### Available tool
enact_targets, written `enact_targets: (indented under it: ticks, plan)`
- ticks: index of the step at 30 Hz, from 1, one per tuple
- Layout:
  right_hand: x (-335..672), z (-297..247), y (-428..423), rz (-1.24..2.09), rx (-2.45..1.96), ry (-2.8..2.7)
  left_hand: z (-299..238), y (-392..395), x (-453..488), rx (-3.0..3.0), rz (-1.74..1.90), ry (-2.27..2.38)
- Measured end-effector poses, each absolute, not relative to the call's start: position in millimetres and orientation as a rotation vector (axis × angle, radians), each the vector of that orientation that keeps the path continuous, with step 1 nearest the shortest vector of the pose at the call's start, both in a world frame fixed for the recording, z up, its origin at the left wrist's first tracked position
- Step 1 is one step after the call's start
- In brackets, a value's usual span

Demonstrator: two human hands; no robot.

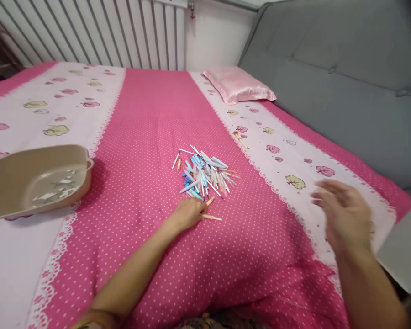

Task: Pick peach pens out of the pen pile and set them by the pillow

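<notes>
A heap of markers, mostly blue, grey and pinkish with thin white sticks among them, lies on the pink dotted bedspread. At its near edge my left hand is closed, fingers down on the cloth, around a beige-tan marker. A pale, slim pen sticks out beside the same fingers; whether it is gripped too is unclear. Off to the right, my right hand hovers over the white strip of the bedspread, its fingers loosely bent and apart, slightly blurred, with nothing visible in them.
On the left sits a beige plastic basin with several small white and grey pieces inside. A few tan markers lie apart at the right. Farther back are a pink pillow, a grey padded headboard and a white radiator.
</notes>
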State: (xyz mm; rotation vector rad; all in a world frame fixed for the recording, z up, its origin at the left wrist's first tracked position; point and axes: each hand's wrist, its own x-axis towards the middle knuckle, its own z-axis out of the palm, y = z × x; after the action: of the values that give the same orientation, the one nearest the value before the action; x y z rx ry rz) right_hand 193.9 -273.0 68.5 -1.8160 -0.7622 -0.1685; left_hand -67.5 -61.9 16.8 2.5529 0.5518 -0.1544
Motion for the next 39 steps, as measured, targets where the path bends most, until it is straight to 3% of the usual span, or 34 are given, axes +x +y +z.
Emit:
enact_targets:
  ticks: [5, 12, 16, 21, 25, 31, 39]
  plan:
    - [121.4, 52.7, -184.7, 0.765, -1.833, -1.374, 42.3, -33.3, -89.5, 2.245, -0.106, 0.215]
    - [71.6, -4.2, -140.5, 0.482, -1.862, -1.899, 103.6, 17.1, -60.3, 1.816, 0.406, 0.342]
    - [76.0, 12.3, -141.0, 0.42, -1.876, -1.995, 87.6, 32.1, -32.4, 1.61, 0.646, 0.395]
    - [114.3, 77.6, -115.0, 0.714, -1.76, -1.463, 34.8, 56.3, -17.2, 1.451, 0.654, 0.444]
    - [140.4, 113.9, -50.1, 0.497, -1.528, -0.974, 19.2, 67.0, -8.7, 1.364, 0.63, 0.465]
    - [134.6, 88.8, 13.1, 0.519, -1.256, -0.738, 19.8, 67.5, -8.8, 1.367, 0.571, 0.524]
    - [141.5, 75.2, 3.3, 0.638, -1.198, -0.688, 31.7, 57.2, -5.8, 1.422, 0.548, 0.519]
